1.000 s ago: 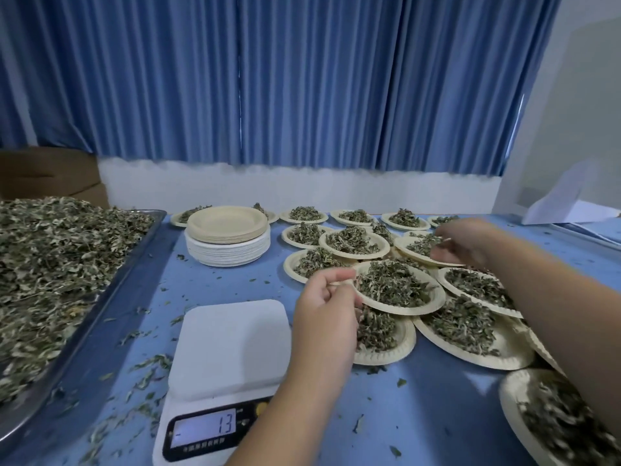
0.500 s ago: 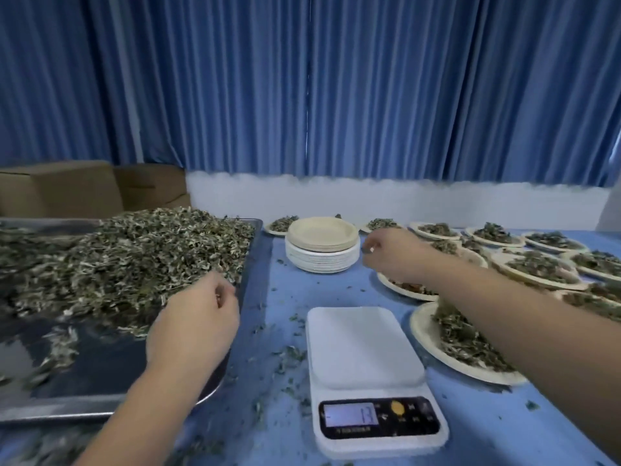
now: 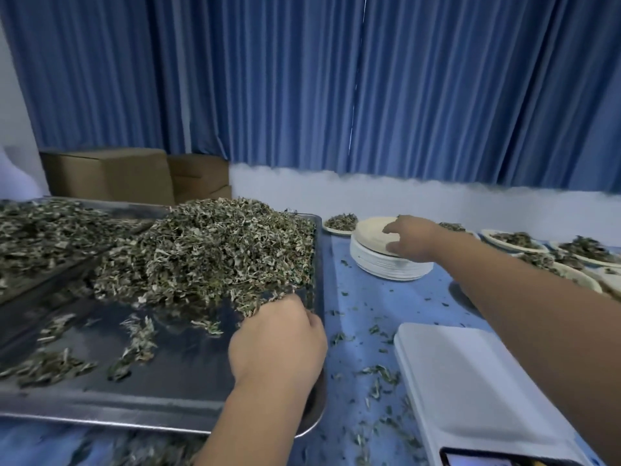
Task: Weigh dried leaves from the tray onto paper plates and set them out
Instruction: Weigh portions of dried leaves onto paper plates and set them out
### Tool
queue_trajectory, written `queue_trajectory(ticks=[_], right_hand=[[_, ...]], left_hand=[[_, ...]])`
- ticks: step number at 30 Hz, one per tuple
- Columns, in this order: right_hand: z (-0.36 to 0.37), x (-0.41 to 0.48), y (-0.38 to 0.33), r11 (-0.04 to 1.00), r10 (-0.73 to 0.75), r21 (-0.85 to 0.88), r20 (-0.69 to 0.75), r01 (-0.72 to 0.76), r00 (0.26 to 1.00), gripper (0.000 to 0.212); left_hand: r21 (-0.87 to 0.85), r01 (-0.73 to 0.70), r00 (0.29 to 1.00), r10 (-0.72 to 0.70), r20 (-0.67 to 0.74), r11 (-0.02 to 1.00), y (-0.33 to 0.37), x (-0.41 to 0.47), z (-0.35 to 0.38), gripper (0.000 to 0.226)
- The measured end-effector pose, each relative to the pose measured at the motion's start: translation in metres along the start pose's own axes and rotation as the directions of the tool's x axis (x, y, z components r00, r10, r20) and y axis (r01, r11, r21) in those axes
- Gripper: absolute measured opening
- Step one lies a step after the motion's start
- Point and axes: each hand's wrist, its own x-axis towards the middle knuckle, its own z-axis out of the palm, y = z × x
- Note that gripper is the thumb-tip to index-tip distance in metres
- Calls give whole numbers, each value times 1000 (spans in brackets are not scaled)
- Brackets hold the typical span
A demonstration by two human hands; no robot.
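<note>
My left hand [image 3: 279,344] is in the tray [image 3: 168,401], fingers curled into the near edge of the dried leaves [image 3: 208,253]; I cannot tell whether it holds any. Right of the tray, my right hand [image 3: 411,238] rests spread-fingered on the plate stack [image 3: 386,264].

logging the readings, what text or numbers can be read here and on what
None can be read.
Scale: its display is cut off by the bottom edge of the picture, no digits show.
Cardboard boxes: no print shows.
</note>
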Motion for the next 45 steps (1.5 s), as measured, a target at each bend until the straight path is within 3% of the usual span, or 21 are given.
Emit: queue_trajectory(ticks=[8, 18, 25, 30, 33, 40, 45], right_hand=[[10, 12, 13, 997, 40, 60, -28, -38, 999, 24], [2, 15, 24, 993, 44, 110, -69, -36, 997, 25], [-5, 0, 25, 997, -6, 80, -211, 23, 977, 28], [-7, -52, 27, 988, -133, 27, -316, 150, 939, 27], [-1, -101, 27, 955, -229, 83, -398, 283, 889, 19], [11, -201, 30, 921, -260, 181, -376, 346, 889, 17], [15, -242, 46, 902, -279, 226, -344, 368, 897, 20]], left_hand=[[31, -11, 1000, 11, 2, 999, -3, 3, 5, 30], [41, -9, 1000, 8, 14, 999, -2, 5, 9, 31], [45, -10, 1000, 11, -16, 999, -5, 8, 9, 23], [15, 78, 983, -74, -171, 997, -26, 15, -5, 30], [4, 166, 962, -161, -222, 986, -39, 18, -12, 40], [-73, 187, 956, -198, -218, 980, -43, 17, -12, 57], [-297, 175, 961, -228, -155, 939, -46, 13, -12, 61]])
